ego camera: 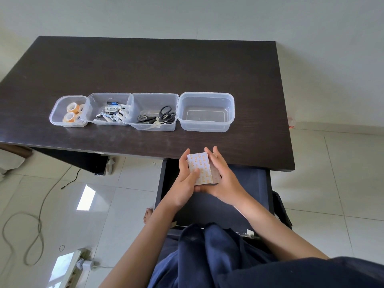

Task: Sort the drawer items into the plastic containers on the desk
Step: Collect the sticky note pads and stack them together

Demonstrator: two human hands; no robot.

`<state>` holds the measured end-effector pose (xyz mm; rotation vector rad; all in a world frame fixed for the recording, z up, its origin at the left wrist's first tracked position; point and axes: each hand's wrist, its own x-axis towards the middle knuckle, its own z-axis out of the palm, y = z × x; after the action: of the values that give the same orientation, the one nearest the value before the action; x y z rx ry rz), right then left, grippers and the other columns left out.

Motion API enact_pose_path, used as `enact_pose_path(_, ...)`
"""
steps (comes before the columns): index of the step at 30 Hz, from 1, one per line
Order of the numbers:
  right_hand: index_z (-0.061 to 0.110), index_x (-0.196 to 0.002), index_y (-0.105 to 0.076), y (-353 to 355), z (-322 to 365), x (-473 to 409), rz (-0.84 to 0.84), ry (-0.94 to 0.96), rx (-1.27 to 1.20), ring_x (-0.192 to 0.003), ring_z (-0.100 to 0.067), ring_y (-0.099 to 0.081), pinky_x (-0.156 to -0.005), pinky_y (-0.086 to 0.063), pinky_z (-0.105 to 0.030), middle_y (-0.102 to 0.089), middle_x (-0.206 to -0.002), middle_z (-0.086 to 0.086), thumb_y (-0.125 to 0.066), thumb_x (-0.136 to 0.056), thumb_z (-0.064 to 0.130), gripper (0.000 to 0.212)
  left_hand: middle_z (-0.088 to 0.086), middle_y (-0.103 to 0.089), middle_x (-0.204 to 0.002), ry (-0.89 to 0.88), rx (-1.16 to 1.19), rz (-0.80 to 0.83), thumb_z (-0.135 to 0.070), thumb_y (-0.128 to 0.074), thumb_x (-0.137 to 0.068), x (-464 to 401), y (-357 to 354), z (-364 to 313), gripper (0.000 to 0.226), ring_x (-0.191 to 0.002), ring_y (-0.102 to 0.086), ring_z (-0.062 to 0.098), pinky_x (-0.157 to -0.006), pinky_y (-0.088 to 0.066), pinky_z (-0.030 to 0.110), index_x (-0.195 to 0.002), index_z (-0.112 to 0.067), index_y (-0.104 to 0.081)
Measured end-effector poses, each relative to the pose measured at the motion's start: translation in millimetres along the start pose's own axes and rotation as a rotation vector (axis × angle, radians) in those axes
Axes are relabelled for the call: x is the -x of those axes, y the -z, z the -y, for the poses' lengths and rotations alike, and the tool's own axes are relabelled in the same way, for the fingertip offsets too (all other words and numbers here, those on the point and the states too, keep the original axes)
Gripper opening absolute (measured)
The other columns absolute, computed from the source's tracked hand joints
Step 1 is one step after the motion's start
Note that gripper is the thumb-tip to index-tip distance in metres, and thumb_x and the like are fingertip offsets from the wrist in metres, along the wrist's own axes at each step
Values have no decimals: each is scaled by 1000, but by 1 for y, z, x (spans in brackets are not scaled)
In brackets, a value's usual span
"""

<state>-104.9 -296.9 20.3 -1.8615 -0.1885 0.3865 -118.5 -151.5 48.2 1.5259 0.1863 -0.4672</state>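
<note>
Both my left hand [185, 177] and right hand [221, 179] grip the card stack [201, 169] over the open drawer [209, 206]. It sits just short of the bench [145, 65] front edge (the empty container [205, 111] stands beyond, bare surface between).

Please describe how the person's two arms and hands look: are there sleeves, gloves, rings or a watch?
Both forearms are bare up to the frame's bottom edge; no sleeves show. The left hand and the right hand have no gloves. No ring, watch or bracelet is visible on either. The dark navy blue garment below covers the body, not the arms.
</note>
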Motion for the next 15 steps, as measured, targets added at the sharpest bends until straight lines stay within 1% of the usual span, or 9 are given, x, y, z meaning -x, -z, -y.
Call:
enact_pose_path(3,44,-145,-20,1,-1,-3,23,-9,6,-146,-3,1,-117,-28,-41,4,-161,-1,-83,-51,46,113,-11,-42,-125,-7,-3,7,-13,-35,-101,-1,1,-1,60,-111,-51,3,-90,-50,18,-147,-28,0)
enact_pose_path(6,45,-144,-19,1,-2,-4,26,-6,8,-145,-1,3,-118,-26,-39,4,-161,-2,-83,-51,47,113,-16,-40,-123,-22,-9,12,-13,-36,-101,-1,1,-2,63,-111,-51,1,-83,-50,13,-149,-27,4)
enact_pose_path(7,46,-144,-19,2,-2,-4,24,-7,7,-144,1,4,-118,-25,-38,3,-161,-3,-83,-51,46,113,-15,-40,-124,-36,-15,9,-12,-36,-101,-1,1,-2,65,-112,-51,1,-84,-50,13,-148,-28,6)
enact_pose_path(9,45,-145,-19,3,-3,-4,18,-9,5,-142,5,4,-118,-26,-37,2,-161,-3,-84,-51,45,114,-10,-39,-127,-86,-41,12,-8,-36,-101,-1,1,-4,67,-116,-50,4,-90,-47,14,-147,-33,6)
enact_pose_path(11,44,-146,-20,3,-5,-4,10,-9,6,-142,5,2,-117,-29,-39,1,-161,-2,-85,-53,41,114,-12,-38,-130,-129,-75,24,-5,-36,-101,-1,1,-5,63,-116,-50,-2,-92,-46,14,-145,-36,-5)
enact_pose_path(12,42,-146,-20,3,-5,-4,7,-8,8,-142,5,1,-116,-30,-40,1,-161,-2,-85,-53,41,114,-13,-38,-130,-144,-92,25,-4,-36,-101,-1,1,-4,58,-114,-50,-7,-91,-46,14,-143,-35,-13)
enact_pose_path(13,42,-147,-20,4,-5,-4,5,-6,12,-143,3,0,-116,-30,-40,0,-161,-2,-85,-53,43,114,-12,-39,-130,-155,-107,21,-4,-36,-101,-1,1,-4,53,-112,-50,-8,-90,-46,14,-140,-35,-21)
enact_pose_path(15,40,-147,-21,5,-5,-4,4,-8,10,-143,3,0,-117,-28,-39,-1,-161,-3,-84,-52,45,114,-5,-42,-131,-167,-141,-4,-11,-38,-100,-2,1,-1,45,-115,-49,-2,-92,-44,16,-136,-37,-32)
